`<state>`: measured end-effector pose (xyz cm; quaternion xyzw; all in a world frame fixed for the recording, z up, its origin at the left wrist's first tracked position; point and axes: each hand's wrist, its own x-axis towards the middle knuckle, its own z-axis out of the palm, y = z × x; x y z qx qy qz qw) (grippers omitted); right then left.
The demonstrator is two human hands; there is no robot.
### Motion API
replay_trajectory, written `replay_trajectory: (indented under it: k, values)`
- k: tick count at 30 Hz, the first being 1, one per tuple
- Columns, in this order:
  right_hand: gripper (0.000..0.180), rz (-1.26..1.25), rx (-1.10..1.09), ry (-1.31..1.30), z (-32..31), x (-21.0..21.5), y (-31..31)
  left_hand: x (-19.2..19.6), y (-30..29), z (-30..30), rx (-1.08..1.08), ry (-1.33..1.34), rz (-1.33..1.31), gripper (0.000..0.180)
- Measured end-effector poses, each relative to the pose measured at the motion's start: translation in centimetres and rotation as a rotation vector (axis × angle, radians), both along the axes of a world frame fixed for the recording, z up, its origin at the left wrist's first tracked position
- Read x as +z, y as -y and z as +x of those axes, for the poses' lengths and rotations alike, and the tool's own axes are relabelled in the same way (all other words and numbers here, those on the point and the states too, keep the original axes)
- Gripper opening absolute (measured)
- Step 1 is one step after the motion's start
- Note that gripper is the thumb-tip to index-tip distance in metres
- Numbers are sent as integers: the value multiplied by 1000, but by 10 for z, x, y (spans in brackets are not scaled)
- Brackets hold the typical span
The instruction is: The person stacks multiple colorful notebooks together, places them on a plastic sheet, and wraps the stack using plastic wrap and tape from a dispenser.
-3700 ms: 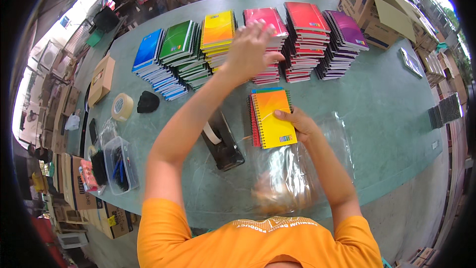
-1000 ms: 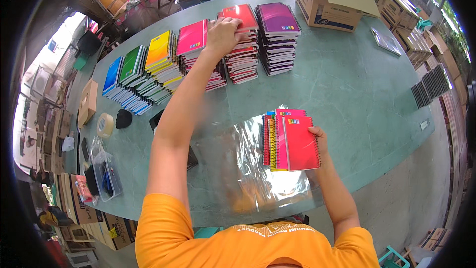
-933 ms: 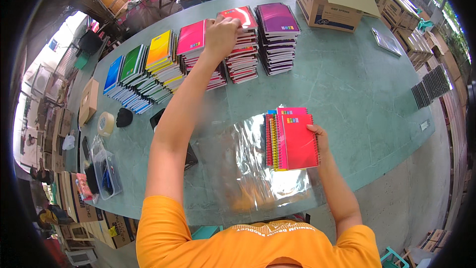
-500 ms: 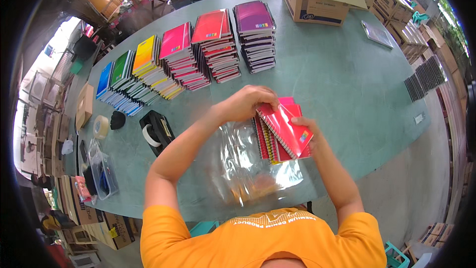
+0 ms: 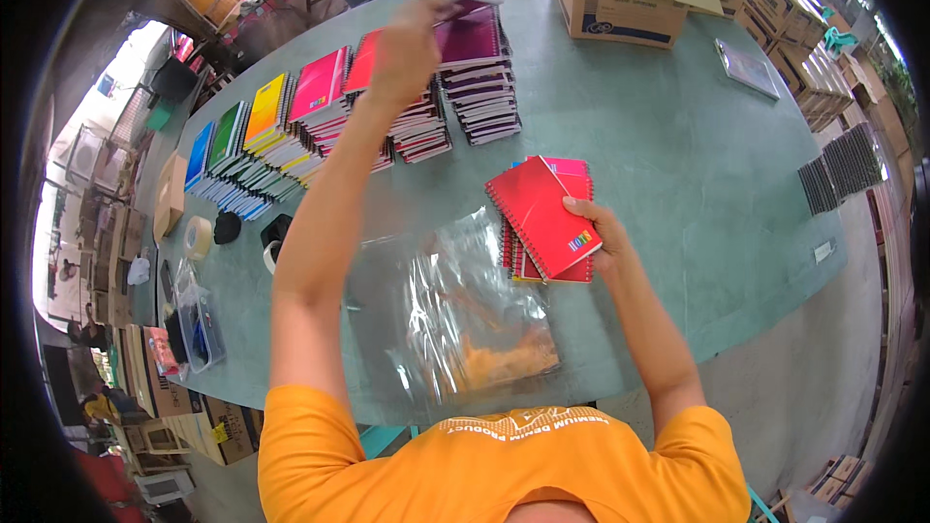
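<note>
My right hand (image 5: 603, 230) grips a fanned bundle of spiral notebooks, its thumb on the red notebook (image 5: 547, 218) on top. Under it show a pink notebook (image 5: 575, 170) and slivers of blue and yellow. Across the table my left hand (image 5: 412, 44), blurred by motion, is at the top of the purple notebook stack (image 5: 481, 102). Its fingers appear closed on the far edge of the top purple notebook (image 5: 470, 37), which looks tilted up. A clear plastic sheet or bag (image 5: 465, 320) lies in front of me, left of the bundle.
Stacks of pink (image 5: 318, 85), yellow (image 5: 266, 113), green (image 5: 227, 134) and blue notebooks (image 5: 199, 151) run leftward, with a red stack partly behind my left arm. A tape roll (image 5: 198, 238) and plastic bin (image 5: 201, 329) are at left. An open carton (image 5: 620, 15) stands at the back.
My left hand has left the bundle and reached forward to the purple stack. My right hand keeps the notebooks, now with the red one lying flatter on top and the bundle slightly farther away.
</note>
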<state>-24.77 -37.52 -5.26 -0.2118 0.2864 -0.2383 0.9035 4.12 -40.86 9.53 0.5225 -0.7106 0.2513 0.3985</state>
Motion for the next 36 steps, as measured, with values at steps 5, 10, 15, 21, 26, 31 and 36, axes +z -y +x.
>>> replay_trajectory:
  k: [5, 10, 15, 21, 26, 31, 36]
  values:
    - [49, 150, -120, 394, 2, 11, 11, 8, -28, -43, -666, -509, 680, 22]
    - [45, 111, 100, 298, -14, -7, 5, -48, -36, -88, -390, 357, 550, 26]
    - [44, 137, 105, 308, -11, -8, -3, -8, 27, -55, 509, 169, 687, 30]
    - [46, 96, 10, 253, -13, -4, -7, 11, 6, -53, 198, -173, 392, 34]
    - [51, 131, -15, 359, -2, 18, -32, -48, -133, -67, -420, 146, 553, 48]
    - [49, 51, 132, 35, 3, 17, -76, -105, -230, -90, -236, 278, 506, 58]
    - [57, -132, 307, -173, 47, -27, -98, -145, -277, -84, -313, -290, 372, 68]
